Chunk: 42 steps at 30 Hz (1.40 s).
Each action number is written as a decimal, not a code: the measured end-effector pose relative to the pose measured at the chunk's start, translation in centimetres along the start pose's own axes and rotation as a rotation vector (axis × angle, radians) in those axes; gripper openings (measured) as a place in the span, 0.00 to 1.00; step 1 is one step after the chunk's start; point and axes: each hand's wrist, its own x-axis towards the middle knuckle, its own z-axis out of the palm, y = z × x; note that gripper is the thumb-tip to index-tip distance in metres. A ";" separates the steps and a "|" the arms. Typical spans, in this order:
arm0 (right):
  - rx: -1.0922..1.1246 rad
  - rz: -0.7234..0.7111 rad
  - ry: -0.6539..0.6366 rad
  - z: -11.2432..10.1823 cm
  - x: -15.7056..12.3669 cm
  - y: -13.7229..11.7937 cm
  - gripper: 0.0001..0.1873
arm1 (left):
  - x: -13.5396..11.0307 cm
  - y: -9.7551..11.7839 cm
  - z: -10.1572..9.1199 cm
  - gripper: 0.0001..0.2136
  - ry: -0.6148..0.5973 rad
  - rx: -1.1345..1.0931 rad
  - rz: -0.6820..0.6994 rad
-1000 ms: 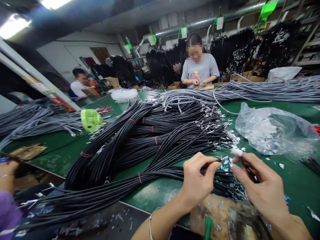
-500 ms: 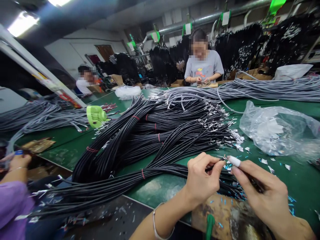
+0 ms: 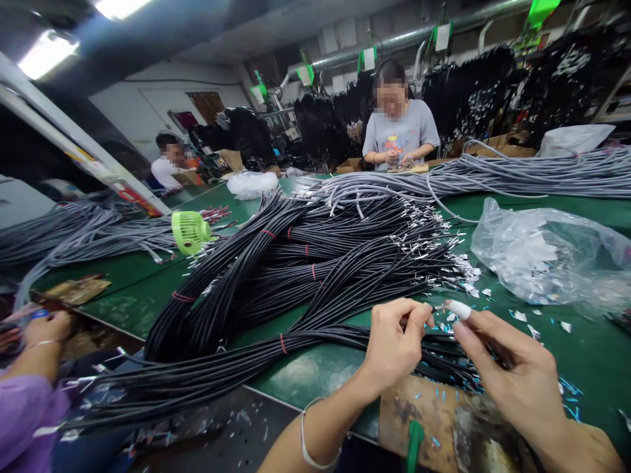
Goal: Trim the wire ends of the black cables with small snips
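My left hand [image 3: 398, 336] is closed, thumb and fingers pinched on the end of a black cable [image 3: 405, 320]. Fine wire ends stick out of this pinch toward my right hand [image 3: 513, 368]. On the right index finger is a white finger cover [image 3: 461, 309], its tip close to those wire ends. The right fingers are curled, with something dark partly hidden in the palm that I cannot make out. Beneath the hands, a bundle of black cables [image 3: 315, 333] tied with a red band stretches to the left, its stripped ends near my right hand.
More tied black cables [image 3: 256, 295] are piled mid-table. Grey cables [image 3: 532, 176] lie behind them. A clear plastic bag [image 3: 547, 256] is at right, with scraps around it. A green fan [image 3: 190, 231] and a stained wooden board [image 3: 419, 410] are also here. Co-workers sit left and across.
Both my hands have shifted slightly left, the left one turning so that less cable shows in its pinch. The co-worker's hand at far left has moved a little right.
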 end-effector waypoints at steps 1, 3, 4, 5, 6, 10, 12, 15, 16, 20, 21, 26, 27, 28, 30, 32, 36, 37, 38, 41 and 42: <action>0.003 0.051 0.018 0.1 0.2 0.1 0.12 | 0.0 0.1 0.0 0.16 -0.008 0.017 0.016; 0.011 0.127 0.024 0.1 0.5 0.2 0.14 | -0.1 0.4 0.0 0.15 0.004 0.067 0.062; 0.017 0.137 0.012 0.1 0.6 0.2 0.13 | -0.2 0.5 0.0 0.14 0.018 0.092 0.088; 0.023 0.131 -0.002 0.1 0.7 0.2 0.12 | -0.3 0.6 0.1 0.13 0.034 0.111 0.114; 0.027 0.121 -0.011 0.0 0.7 0.2 0.11 | -0.3 0.7 0.2 0.12 0.045 0.125 0.136; 0.024 0.108 0.000 0.1 0.4 0.1 0.08 | -0.4 0.8 0.3 0.11 0.057 0.145 0.169; 0.011 0.073 0.006 0.1 0.3 0.2 0.08 | -0.4 0.8 0.3 0.11 0.059 0.148 0.163; 0.017 0.038 0.003 0.1 0.3 0.3 0.07 | -0.4 0.6 0.3 0.11 0.046 0.151 0.161; 0.024 0.047 -0.007 0.0 0.4 0.2 0.07 | -0.4 0.6 0.3 0.12 0.033 0.156 0.167; 0.038 0.113 -0.058 -0.3 0.8 -0.1 0.08 | -0.2 0.4 0.1 0.15 -0.073 0.164 0.198; 0.036 0.121 -0.076 -0.4 0.9 -0.2 0.08 | -0.1 0.5 -0.1 0.16 -0.112 0.158 0.199; 0.031 0.122 -0.155 -0.6 0.9 0.2 0.09 | 0.5 0.6 -0.7 0.20 -0.274 0.030 0.126; 0.013 0.127 -0.125 -0.6 1.0 0.5 0.10 | 0.6 0.5 -0.7 0.21 -0.280 -0.017 0.090; -0.015 0.136 -0.081 -0.7 1.0 0.7 0.12 | 0.7 0.5 -0.8 0.22 -0.276 -0.066 0.048; -0.091 0.156 -0.019 -0.9 1.1 1.1 0.16 | 0.9 0.2 -0.8 0.23 -0.258 -0.166 -0.033; -0.147 0.123 -0.049 -1.0 1.2 1.2 0.19 | 1.0 -0.1 -1.0 0.23 -0.262 -0.253 -0.085; -0.102 -0.053 -0.205 -1.1 1.1 0.7 0.14 | 1.1 -0.4 -1.2 0.23 -0.297 -0.350 -0.108; -0.073 -0.071 -0.218 -1.0 1.0 0.5 0.13 | 1.1 -0.4 -1.2 0.23 -0.302 -0.357 -0.101; -0.045 -0.075 -0.223 -1.0 0.9 0.3 0.12 | 1.1 -0.3 -1.3 0.23 -0.307 -0.359 -0.091; 0.014 -0.057 -0.222 -0.9 0.8 -0.1 0.12 | 1.1 -0.2 -1.3 0.24 -0.329 -0.351 -0.060; 0.025 -0.051 -0.227 -0.9 0.8 -0.1 0.12 | 1.1 -0.1 -1.4 0.24 -0.335 -0.349 -0.056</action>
